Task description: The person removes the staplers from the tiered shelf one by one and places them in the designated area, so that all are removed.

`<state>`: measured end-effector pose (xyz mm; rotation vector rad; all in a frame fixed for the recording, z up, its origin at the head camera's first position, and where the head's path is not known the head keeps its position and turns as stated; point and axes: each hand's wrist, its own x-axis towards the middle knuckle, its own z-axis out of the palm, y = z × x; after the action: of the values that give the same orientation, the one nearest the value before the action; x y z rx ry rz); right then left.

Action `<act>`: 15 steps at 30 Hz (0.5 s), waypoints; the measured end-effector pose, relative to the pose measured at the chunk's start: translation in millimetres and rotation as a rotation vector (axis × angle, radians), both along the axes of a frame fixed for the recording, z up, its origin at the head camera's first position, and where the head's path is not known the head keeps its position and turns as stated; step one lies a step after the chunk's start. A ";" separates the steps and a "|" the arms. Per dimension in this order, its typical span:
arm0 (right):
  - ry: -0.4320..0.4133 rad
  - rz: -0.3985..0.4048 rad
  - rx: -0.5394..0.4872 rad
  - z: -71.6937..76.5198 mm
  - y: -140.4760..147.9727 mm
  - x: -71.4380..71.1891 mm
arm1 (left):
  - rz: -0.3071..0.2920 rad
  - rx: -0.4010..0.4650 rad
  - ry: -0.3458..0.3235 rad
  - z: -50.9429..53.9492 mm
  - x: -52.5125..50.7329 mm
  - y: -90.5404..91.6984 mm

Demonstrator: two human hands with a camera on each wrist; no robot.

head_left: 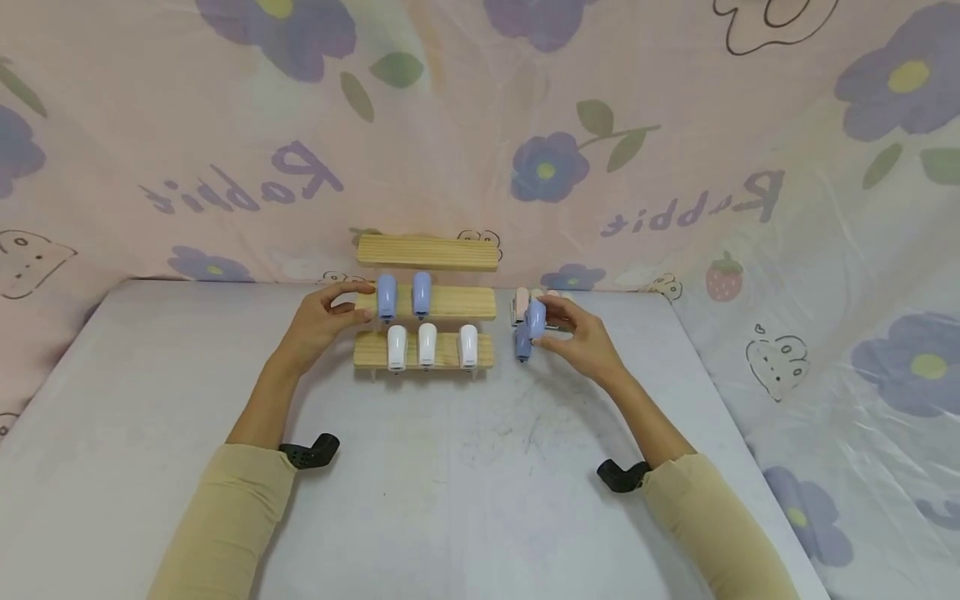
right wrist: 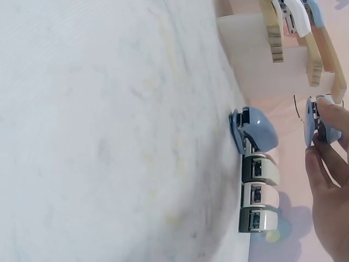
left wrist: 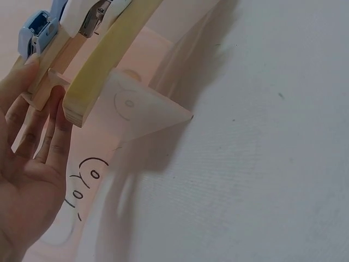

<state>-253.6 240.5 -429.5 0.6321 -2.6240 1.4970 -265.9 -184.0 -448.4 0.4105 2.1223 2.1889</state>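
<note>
My left hand (head_left: 317,327) grips the left end of the middle plank (head_left: 461,303) of a three-tier wooden rack, its thumb beside a blue stapler (head_left: 386,297). A second blue stapler (head_left: 422,293) stands on that plank. On the lowest plank (head_left: 447,350) are three white staplers (head_left: 427,345), with a wider gap before the rightmost. Right of the rack, my right hand (head_left: 587,340) pinches a blue stapler (right wrist: 310,123) between thumb and fingers, off the table. Below it, another blue stapler (right wrist: 258,131) sits on the table.
Beyond that stapler, several pale staplers (right wrist: 260,195) stand in a row on the table (head_left: 450,500), partly hidden by my right hand in the head view. The bare top plank (head_left: 427,253) is close to a patterned cloth backdrop (head_left: 465,150). Clear supports (left wrist: 136,106) hold up the planks.
</note>
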 end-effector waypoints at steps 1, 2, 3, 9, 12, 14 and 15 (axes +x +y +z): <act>0.000 -0.001 0.001 -0.8 0.9 0.4 | 0.001 0.002 -0.003 0.1 0.1 -0.1; -0.001 -0.003 0.002 -2.0 2.0 0.7 | 0.004 -0.001 -0.003 0.1 0.3 -0.3; 0.000 -0.005 0.003 -3.2 3.3 1.1 | 0.000 -0.002 -0.003 0.0 0.5 -0.5; 0.006 -0.007 0.000 -9.9 11.0 3.0 | -0.001 0.004 -0.002 -0.5 0.6 0.3; 0.005 -0.010 -0.001 -13.0 14.0 2.4 | -0.001 0.012 0.002 -0.3 0.2 0.6; -0.001 -0.013 0.002 -15.6 16.1 1.3 | -0.002 0.006 0.007 0.1 0.1 0.1; -0.007 -0.019 0.006 -16.8 16.9 0.6 | -0.002 0.007 0.008 0.6 0.2 -0.1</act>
<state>-253.0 257.4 -446.3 0.6019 -2.6327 1.4894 -265.6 -184.1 -447.9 0.4217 2.1180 2.1976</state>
